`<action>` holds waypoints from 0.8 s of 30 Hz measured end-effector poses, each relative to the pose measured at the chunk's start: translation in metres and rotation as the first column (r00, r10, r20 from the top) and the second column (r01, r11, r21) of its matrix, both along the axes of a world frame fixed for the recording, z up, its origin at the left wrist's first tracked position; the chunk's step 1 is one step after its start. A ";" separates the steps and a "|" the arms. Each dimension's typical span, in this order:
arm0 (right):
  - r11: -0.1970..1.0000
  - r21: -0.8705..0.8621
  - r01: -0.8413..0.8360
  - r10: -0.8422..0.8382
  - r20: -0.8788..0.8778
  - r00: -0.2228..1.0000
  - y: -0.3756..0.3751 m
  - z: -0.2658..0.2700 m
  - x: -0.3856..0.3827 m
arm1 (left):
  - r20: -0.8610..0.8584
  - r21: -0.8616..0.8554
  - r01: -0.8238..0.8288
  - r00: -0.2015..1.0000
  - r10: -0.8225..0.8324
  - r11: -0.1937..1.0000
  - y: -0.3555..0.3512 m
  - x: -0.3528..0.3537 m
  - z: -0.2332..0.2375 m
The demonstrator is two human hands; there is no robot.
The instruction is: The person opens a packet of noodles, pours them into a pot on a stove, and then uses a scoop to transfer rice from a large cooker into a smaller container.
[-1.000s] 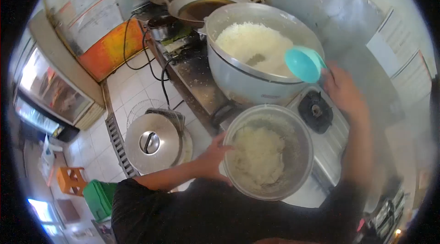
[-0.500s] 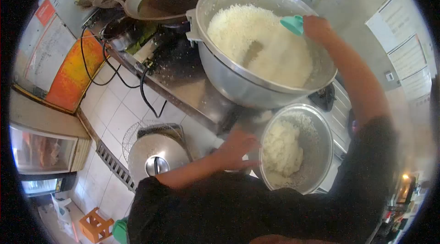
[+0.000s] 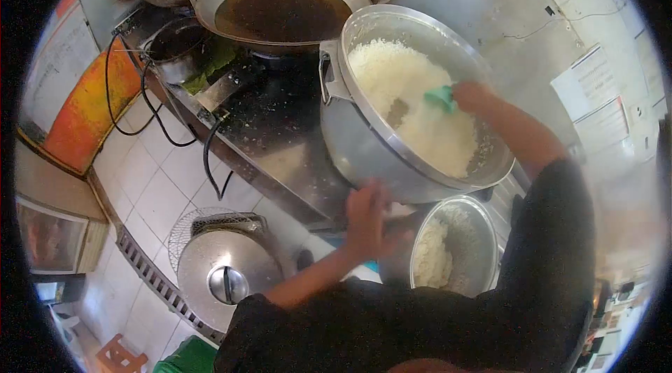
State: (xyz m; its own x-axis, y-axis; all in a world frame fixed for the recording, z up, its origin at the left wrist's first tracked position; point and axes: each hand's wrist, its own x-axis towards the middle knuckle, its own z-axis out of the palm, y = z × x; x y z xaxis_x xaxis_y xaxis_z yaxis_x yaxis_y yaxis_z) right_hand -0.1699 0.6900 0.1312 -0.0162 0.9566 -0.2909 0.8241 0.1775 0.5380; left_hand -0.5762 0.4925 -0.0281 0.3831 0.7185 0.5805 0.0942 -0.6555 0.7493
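In the head view, my right hand [image 3: 473, 97] is closed around a mint-green plastic scoop [image 3: 439, 98], held inside the large metal pot [image 3: 378, 138] close over its white rice [image 3: 392, 68]. Steam blurs part of the rice, and a hollow shows near the scoop. My left hand [image 3: 369, 222], a little blurred, is at the pot's lower outer side with its fingers apart and nothing in them. Just right of that hand stands a smaller metal bowl [image 3: 483, 233], partly filled with a clump of rice [image 3: 432, 254]. My dark sleeve and shirt cover its near edge.
Behind the pot on the stove sits a wide wok [image 3: 203, 16] of dark liquid. A small saucepan [image 3: 175, 58] stands left of it. Black hoses [image 3: 210, 156] hang off the counter edge. Below is a lidded round pot [image 3: 203, 268] beside a wire strainer [image 3: 178, 233].
The scoop in my right hand has come down closer to the rice. My left hand has moved up to the large pot's side. The camera view has shifted, and the pot looks more tilted.
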 end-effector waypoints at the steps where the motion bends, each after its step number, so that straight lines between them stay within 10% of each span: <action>1: 0.994 -0.062 0.091 -0.089 0.030 0.996 -0.004 0.007 -0.017 | -0.082 0.033 -0.059 0.995 0.062 0.998 0.007 0.003 0.000; 9: 0.980 -0.074 0.184 -0.191 -0.115 0.975 -0.030 0.006 -0.042 | -0.305 0.209 -0.217 0.912 0.274 0.953 0.019 0.007 0.000; 18: 0.924 -0.345 0.165 -0.137 0.104 0.985 -0.001 0.018 -0.060 | -0.366 0.202 -0.188 0.896 0.252 0.961 0.022 -0.001 0.003; 24: 0.972 -0.167 0.166 -0.149 0.112 0.982 0.010 -0.008 -0.053 | -0.418 0.185 -0.095 0.893 0.166 0.978 0.029 -0.020 0.019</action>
